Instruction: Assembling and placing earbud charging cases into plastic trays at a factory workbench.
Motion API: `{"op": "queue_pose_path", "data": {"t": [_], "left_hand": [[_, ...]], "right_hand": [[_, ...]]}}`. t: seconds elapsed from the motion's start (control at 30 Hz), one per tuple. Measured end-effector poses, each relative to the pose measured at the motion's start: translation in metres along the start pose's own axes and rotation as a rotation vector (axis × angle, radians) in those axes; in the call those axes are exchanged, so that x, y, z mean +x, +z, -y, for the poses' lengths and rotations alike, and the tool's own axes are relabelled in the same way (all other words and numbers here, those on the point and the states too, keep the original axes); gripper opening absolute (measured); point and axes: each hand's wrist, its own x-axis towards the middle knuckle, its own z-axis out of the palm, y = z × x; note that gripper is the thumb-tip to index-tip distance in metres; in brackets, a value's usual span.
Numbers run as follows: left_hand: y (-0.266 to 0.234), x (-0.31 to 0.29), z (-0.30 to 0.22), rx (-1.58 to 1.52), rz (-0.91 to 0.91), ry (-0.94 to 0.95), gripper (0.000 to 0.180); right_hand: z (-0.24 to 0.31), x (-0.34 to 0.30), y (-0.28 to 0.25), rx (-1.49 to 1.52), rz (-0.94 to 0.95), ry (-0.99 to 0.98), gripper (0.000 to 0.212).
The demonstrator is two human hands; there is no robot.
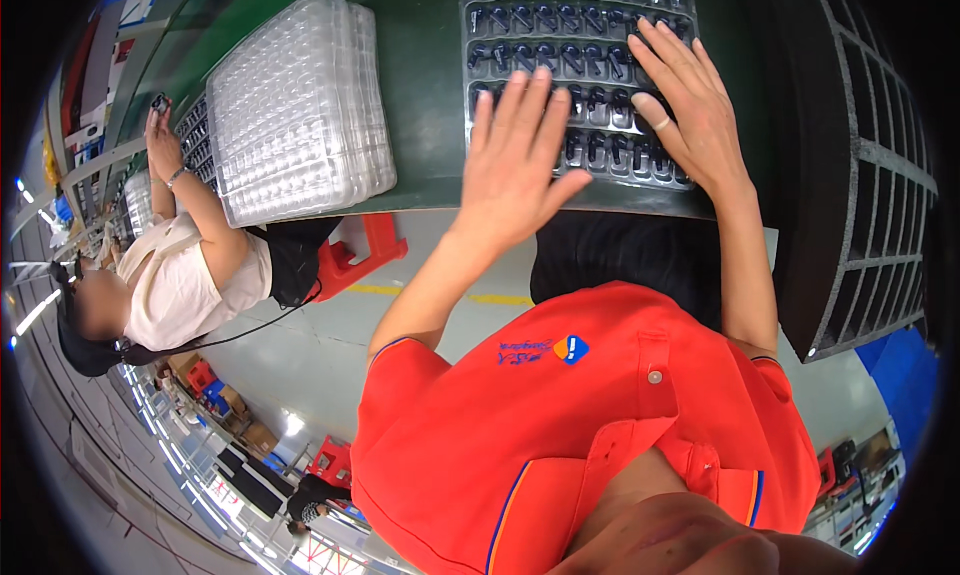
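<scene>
A clear plastic tray (588, 37) lies on the green table before me, its pockets filled with rows of small dark parts with short stems. My left hand (522, 160) is spread flat over the tray's near left side, fingers outstretched. Over the right side rests my right hand (690, 105), palm down, fingers extended and thumb apart, with a pale band round the thumb. No object shows in either hand. Both hands hide some of the pockets. Whether the fingertips press on the parts or hover just above, I cannot tell.
A tall stack of clear empty trays (300, 115) stands left on the green table (425, 95). At the right is a dark slotted rack (860, 185). A co-worker (190, 265) in a pale top works at the far left, near a red stool (368, 255).
</scene>
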Motion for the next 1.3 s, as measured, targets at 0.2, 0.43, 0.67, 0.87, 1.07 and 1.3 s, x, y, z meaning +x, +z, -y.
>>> {"op": "queue_pose_path", "data": {"t": [0.2,0.43,0.67,0.87,1.07,1.3], "left_hand": [[0.013,-0.028,0.008,-0.03,-0.002,-0.059,0.082],[0.016,-0.028,0.001,-0.02,0.013,-0.031,0.078],[0.019,-0.027,0.003,-0.063,-0.089,-0.044,0.077],[0.015,-0.03,0.004,0.003,-0.023,0.005,0.074],[-0.051,-0.039,0.046,0.029,-0.414,0.009,0.065],[-0.088,-0.075,0.09,0.399,-0.455,-0.407,0.049]], "right_hand": [[0.041,-0.027,-0.001,0.131,0.203,-0.096,0.054],[0.04,-0.035,0.001,0.033,0.204,-0.135,0.056],[0.044,-0.038,0.003,0.0,0.218,-0.122,0.058],[0.049,-0.033,0.003,-0.01,0.263,-0.169,0.062],[0.037,-0.041,-0.007,0.022,-0.107,-0.084,0.054],[0.015,-0.043,0.004,0.066,-0.125,0.207,0.053]]}}
